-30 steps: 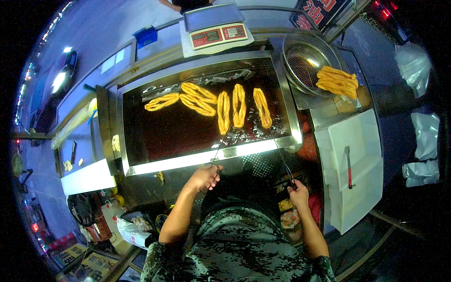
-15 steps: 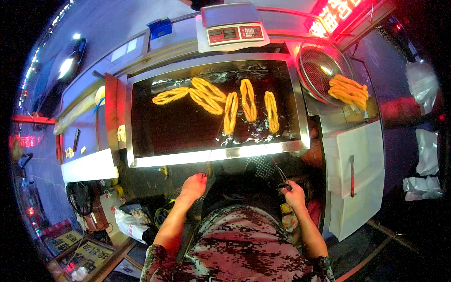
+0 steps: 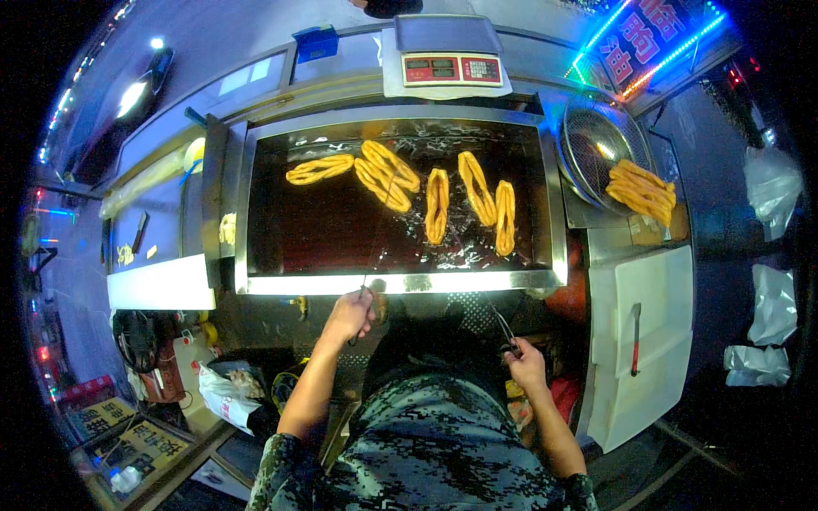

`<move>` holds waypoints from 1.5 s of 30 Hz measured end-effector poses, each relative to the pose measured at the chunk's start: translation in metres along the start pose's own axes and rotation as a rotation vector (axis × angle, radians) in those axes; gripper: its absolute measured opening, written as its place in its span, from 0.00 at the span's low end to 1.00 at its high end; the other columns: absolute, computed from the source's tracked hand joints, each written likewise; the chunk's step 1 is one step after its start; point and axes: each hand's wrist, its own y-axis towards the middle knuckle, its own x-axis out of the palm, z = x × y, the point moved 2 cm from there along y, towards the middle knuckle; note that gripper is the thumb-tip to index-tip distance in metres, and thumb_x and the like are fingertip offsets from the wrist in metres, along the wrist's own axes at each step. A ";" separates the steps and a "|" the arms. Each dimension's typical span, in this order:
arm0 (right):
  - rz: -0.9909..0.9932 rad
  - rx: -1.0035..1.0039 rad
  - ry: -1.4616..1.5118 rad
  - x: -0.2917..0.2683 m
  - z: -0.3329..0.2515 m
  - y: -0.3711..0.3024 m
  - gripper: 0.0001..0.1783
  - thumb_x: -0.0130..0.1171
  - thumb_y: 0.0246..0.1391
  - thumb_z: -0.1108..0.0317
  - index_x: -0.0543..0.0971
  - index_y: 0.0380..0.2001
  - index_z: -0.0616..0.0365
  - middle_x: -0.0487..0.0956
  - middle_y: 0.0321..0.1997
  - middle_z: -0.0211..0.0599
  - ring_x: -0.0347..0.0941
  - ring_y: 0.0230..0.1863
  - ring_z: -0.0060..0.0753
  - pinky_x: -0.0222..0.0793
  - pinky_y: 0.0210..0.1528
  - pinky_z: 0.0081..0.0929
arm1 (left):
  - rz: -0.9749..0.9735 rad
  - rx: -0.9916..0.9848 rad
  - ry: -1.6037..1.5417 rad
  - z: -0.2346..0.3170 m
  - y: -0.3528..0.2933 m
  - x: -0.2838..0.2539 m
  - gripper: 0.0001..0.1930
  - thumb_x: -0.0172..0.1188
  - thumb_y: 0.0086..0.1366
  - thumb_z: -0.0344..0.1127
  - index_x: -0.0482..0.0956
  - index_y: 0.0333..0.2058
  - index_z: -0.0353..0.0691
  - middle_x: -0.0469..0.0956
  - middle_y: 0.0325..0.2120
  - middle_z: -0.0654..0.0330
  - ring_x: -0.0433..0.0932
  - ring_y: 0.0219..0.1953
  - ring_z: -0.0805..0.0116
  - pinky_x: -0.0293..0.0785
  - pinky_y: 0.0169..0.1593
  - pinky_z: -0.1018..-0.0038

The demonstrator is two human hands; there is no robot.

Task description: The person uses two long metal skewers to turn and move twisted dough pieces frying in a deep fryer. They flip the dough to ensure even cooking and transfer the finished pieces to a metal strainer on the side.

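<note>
Several golden fried dough sticks float in dark oil in a wide rectangular metal fryer. My left hand is closed around a long thin rod, which slants over the fryer's front rim toward the overlapping dough sticks left of centre. Its far tip is hard to make out. In front of the fryer, my right hand grips slim metal tongs pointing up and left, short of the rim and apart from the food.
A wire basket stands right of the fryer, with a pile of fried dough at its edge. Behind the fryer is a weighing scale. White bins bearing a red-handled tool are at right, a work surface at left.
My left hand has moved up toward the fryer, the rod reaching over the oil. The two rightmost dough sticks have shifted closer together. The lit sign and its glow changed from red to blue.
</note>
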 end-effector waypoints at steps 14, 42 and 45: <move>0.013 -0.072 -0.049 0.004 -0.047 0.030 0.23 0.62 0.48 0.62 0.75 0.49 0.56 0.78 0.27 0.43 0.76 0.29 0.43 0.71 0.34 0.36 | -0.312 -0.008 -0.745 0.005 0.025 -0.023 0.16 0.43 0.70 0.43 0.70 0.50 0.42 0.74 0.23 0.64 0.69 0.17 0.75 0.66 0.17 0.77; -0.024 -0.177 -0.177 0.046 -0.083 0.032 0.25 0.63 0.47 0.63 0.75 0.50 0.57 0.79 0.27 0.43 0.78 0.29 0.40 0.71 0.34 0.34 | 0.245 -0.047 -0.061 -0.049 -0.011 -0.113 0.14 0.48 0.68 0.40 0.75 0.45 0.38 0.76 0.21 0.59 0.72 0.16 0.70 0.70 0.17 0.73; -0.082 -0.150 -0.156 0.042 -0.098 0.024 0.25 0.61 0.48 0.62 0.74 0.51 0.56 0.80 0.30 0.45 0.77 0.32 0.45 0.72 0.36 0.36 | 0.534 0.157 0.495 -0.084 0.019 -0.169 0.13 0.46 0.66 0.36 0.77 0.39 0.36 0.80 0.27 0.46 0.80 0.29 0.48 0.75 0.30 0.57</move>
